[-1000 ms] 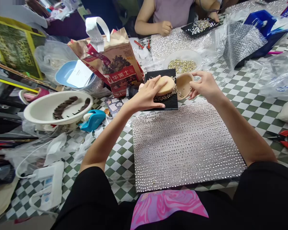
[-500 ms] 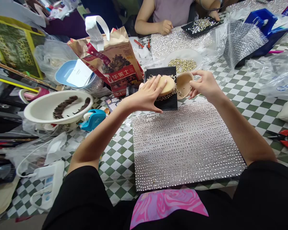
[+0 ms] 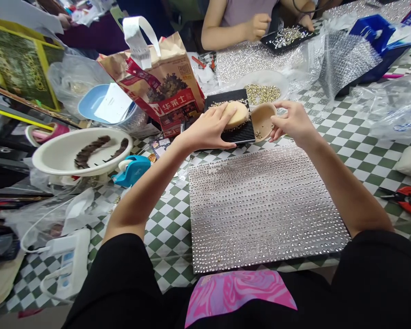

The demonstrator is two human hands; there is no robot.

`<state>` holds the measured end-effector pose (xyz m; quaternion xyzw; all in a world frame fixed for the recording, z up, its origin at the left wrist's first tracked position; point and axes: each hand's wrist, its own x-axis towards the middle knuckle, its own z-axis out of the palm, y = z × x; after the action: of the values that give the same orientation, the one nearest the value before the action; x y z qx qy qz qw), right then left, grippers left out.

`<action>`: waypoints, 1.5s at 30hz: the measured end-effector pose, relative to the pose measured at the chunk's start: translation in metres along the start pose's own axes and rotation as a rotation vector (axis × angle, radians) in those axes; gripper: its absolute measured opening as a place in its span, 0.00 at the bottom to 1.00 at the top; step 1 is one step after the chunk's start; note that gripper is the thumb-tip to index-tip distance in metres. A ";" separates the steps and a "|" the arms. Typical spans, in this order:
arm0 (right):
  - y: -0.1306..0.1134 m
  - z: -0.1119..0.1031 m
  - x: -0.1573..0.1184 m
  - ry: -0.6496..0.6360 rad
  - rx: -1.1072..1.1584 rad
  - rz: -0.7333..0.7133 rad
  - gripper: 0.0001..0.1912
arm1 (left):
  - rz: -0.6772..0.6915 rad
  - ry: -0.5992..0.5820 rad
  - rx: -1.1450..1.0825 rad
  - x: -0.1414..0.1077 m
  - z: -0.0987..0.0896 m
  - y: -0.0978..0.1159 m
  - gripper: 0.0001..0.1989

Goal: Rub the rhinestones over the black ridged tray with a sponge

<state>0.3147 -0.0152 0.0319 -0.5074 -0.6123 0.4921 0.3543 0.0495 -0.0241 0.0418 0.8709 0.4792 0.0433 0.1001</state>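
Observation:
My left hand (image 3: pixel 212 127) lies over an oval, cream-coloured block (image 3: pixel 237 115), fingers curved across its near side and thumb stretched out to the right. Beneath the block is a black ridged tray (image 3: pixel 241 136) with small gold and silver rhinestones scattered on it. What the block's underside looks like is hidden. At the tray's right edge, my right hand (image 3: pixel 291 119) grips the rim of a small beige bowl (image 3: pixel 263 118), which is tilted and has a few rhinestones inside. Closer to me lies a sheet covered in rows of rhinestones (image 3: pixel 267 210).
Behind the tray sit a clear dish of gold rhinestones (image 3: pixel 265 92) and a paper bag (image 3: pixel 171 87). A white basin (image 3: pixel 65 162) and a blue tape dispenser (image 3: pixel 133 170) are left, red-handled pliers (image 3: pixel 409 201) right. Across the table, a person's hands hold another black tray (image 3: pixel 286 39).
My left hand has shifted slightly left and away from me with the block, and the black tray has tilted. My right hand and the bowl barely moved. The other person's hand moved toward their tray.

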 end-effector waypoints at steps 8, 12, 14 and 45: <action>-0.001 0.001 -0.001 0.008 0.009 0.010 0.20 | 0.041 0.110 0.010 -0.007 0.007 0.003 0.44; 0.000 0.002 0.001 0.002 -0.005 0.003 0.20 | 0.052 0.145 -0.006 -0.012 0.010 0.007 0.36; 0.001 0.002 0.001 -0.006 -0.003 0.003 0.21 | 0.055 0.159 -0.019 -0.014 0.011 0.009 0.33; 0.002 0.004 0.002 -0.018 -0.038 0.022 0.26 | -0.059 0.198 -0.149 0.044 -0.030 -0.029 0.34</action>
<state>0.3114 -0.0140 0.0284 -0.5165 -0.6190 0.4886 0.3336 0.0441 0.0317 0.0642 0.8381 0.5075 0.1617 0.1181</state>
